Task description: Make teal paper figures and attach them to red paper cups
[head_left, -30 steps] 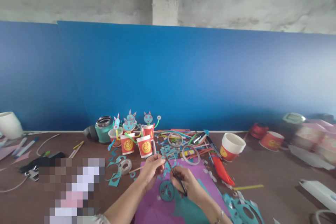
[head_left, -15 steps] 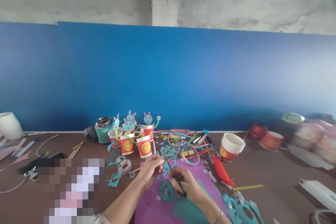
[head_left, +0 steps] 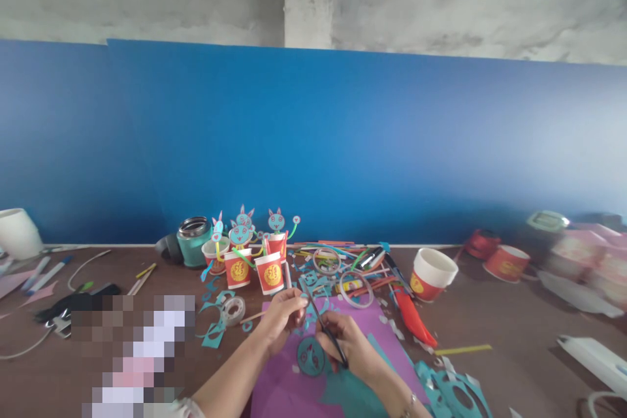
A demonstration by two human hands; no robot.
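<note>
Black-handled scissors [head_left: 334,339] are in my right hand [head_left: 343,339], its fingers wrapped round the handles and the blades pointing up and left. My left hand [head_left: 285,313] is pinched at the blade tips, on something too small to make out. Below and between both hands a round blue paper face [head_left: 311,356] with drawn features lies on a purple sheet [head_left: 279,385]. A teal sheet [head_left: 357,392] lies partly under my right hand. Blue paper scraps show just behind my fingers.
Red-and-white cups [head_left: 269,273] with blue paper faces stand behind my left hand, near a tape roll [head_left: 232,309] and a teal flask [head_left: 192,243]. Stacked cups [head_left: 433,274], a red balloon-like item [head_left: 414,319] and teal offcuts [head_left: 453,392] are on the right.
</note>
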